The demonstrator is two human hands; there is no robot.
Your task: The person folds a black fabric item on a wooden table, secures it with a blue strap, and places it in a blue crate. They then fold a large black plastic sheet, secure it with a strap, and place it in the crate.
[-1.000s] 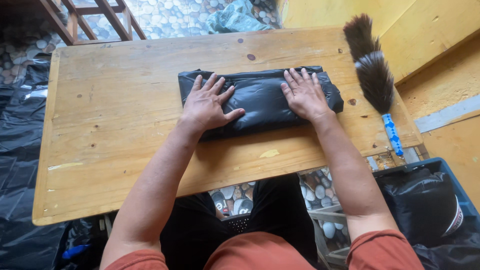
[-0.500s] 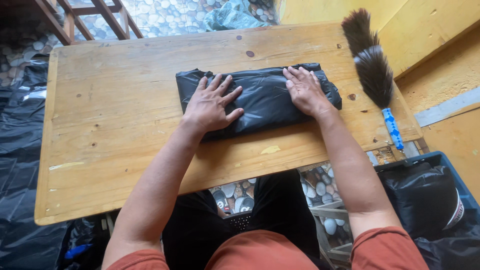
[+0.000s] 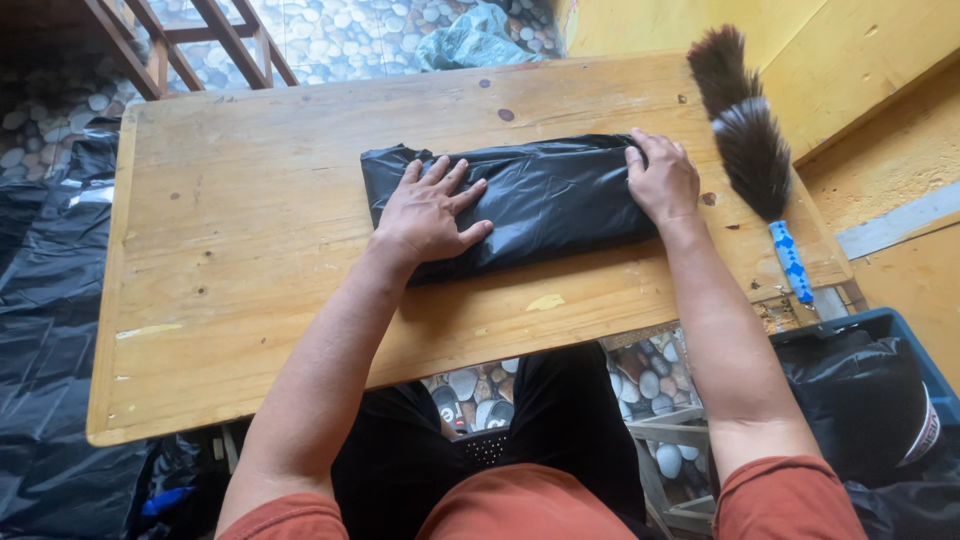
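A folded black plastic bag (image 3: 545, 200) lies flat near the far middle of a wooden table (image 3: 250, 260). My left hand (image 3: 425, 215) presses down on the bag's left part, palm flat and fingers spread. My right hand (image 3: 662, 180) rests on the bag's right end, its fingers curled over that edge. Whether the right fingers pinch the plastic or only press on it is unclear.
A dark feather duster (image 3: 745, 140) with a blue handle lies along the table's right edge. A blue crate (image 3: 900, 420) holding black plastic stands on the floor at the lower right. Black plastic sheeting (image 3: 40, 300) covers the pebble floor on the left.
My right hand has slid rightward from the top of the bag to its right end. The left hand stays pressed on the left part.
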